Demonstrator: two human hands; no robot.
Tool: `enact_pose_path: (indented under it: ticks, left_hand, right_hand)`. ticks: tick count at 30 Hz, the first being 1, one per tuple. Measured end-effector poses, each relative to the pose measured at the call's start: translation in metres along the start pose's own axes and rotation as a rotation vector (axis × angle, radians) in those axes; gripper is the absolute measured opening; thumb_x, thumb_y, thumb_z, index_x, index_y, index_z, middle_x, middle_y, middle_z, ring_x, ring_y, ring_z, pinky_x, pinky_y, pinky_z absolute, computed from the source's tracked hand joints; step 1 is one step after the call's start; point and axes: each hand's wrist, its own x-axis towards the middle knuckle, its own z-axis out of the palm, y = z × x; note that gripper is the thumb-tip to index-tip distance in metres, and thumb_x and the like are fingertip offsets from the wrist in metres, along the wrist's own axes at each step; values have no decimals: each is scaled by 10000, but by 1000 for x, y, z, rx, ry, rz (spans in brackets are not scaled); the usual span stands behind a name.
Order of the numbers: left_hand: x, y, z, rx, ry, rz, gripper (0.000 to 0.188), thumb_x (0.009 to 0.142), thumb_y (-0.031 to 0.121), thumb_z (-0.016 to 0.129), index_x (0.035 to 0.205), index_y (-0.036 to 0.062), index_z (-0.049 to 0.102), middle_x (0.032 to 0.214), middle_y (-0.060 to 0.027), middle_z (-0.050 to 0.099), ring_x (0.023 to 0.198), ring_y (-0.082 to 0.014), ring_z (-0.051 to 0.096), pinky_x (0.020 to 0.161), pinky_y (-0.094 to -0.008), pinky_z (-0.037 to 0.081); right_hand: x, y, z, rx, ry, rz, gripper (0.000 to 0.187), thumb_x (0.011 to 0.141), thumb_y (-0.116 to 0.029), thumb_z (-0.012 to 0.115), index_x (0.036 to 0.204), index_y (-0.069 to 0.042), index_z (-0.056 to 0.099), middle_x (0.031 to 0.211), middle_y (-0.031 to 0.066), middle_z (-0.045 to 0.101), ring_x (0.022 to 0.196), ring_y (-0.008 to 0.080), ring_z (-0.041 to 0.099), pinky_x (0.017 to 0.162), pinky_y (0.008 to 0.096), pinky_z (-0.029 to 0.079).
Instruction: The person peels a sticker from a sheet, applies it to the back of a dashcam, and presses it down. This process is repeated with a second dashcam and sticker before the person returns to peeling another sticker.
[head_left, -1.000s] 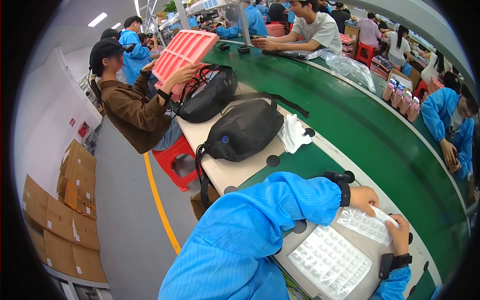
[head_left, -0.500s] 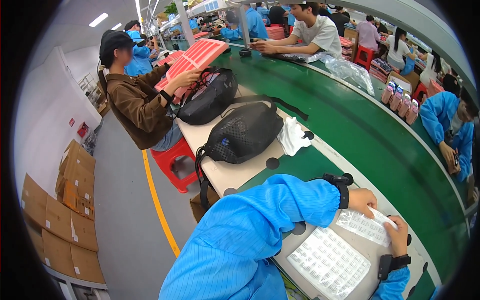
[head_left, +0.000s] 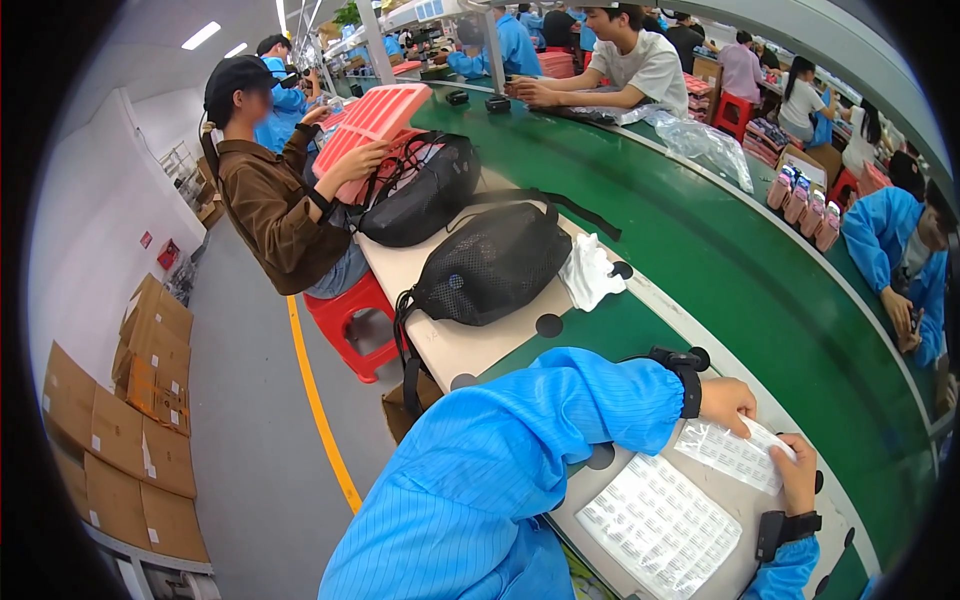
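Head-worn fisheye faces down, near left hand point(head_left: 727, 402) and right hand point(head_left: 797, 469); rim seemingly warped.

Bright blue with fine darker stripes is recorded on the left sleeve point(head_left: 480, 450); plain black is noted on the left wristband point(head_left: 690, 392). The label sheet point(head_left: 660, 525) and the label strip point(head_left: 735, 455) are seen as white, both patterned with rows of small grey print. The conveyor belt point(head_left: 720, 290) is coloured deep green, the tabletop point(head_left: 455, 350) pale beige. Black mesh is noted on the drawstring bag point(head_left: 500, 270). Pink is logged for the tray point(head_left: 375, 118), red for the stool point(head_left: 345, 325); the grey floor point(head_left: 245, 420) is marked with a yellow line point(head_left: 320, 425).
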Motion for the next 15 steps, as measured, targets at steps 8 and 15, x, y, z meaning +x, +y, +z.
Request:
enact_pose_path:
  ticks: [8, 15]
  left_hand:
    - [-4, 6, -3, 10, -16, -8, 294, 710, 247, 682, 845, -9, 631, 718, -96, 641, 617, -167, 598, 562, -282, 460]
    - [-5, 10, -4, 40, -14, 8, 297, 716, 243, 677, 848, -18, 628, 718, -99, 638, 619, -172, 600, 567, -284, 465]
  right_hand:
    - [-1, -4, 1, 1, -5, 0, 99, 752, -25, 612, 830, 24, 576, 811, 42, 562, 744, 115, 519, 689, 237, 417]
    - [-3, -9, 1, -14, 3, 26, 100, 749, -22, 614, 831, 24, 579, 817, 43, 567, 746, 114, 523, 688, 237, 419]
